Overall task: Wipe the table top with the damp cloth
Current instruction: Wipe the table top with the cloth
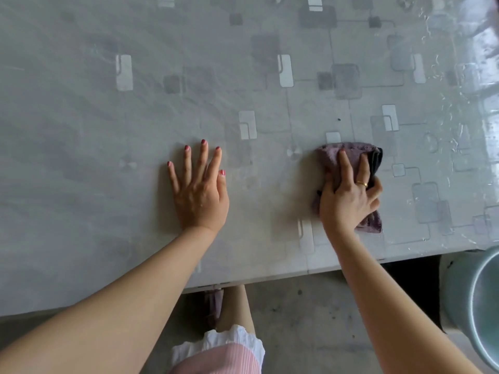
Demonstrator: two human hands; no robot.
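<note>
soft daylight – glare on table top at right | mild blur | wide-angle edges bowed

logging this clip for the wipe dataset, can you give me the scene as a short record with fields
surface: table top, grey patterned cover, glossy wet-looking streaks at the far right
cloth: purple cloth, bunched, lying on the table
right hand: right hand pressed down on the cloth, ring on one finger
left hand: left hand flat on the table, fingers spread, holding nothing
nearby: pale green bucket on the floor at the right edge
</note>
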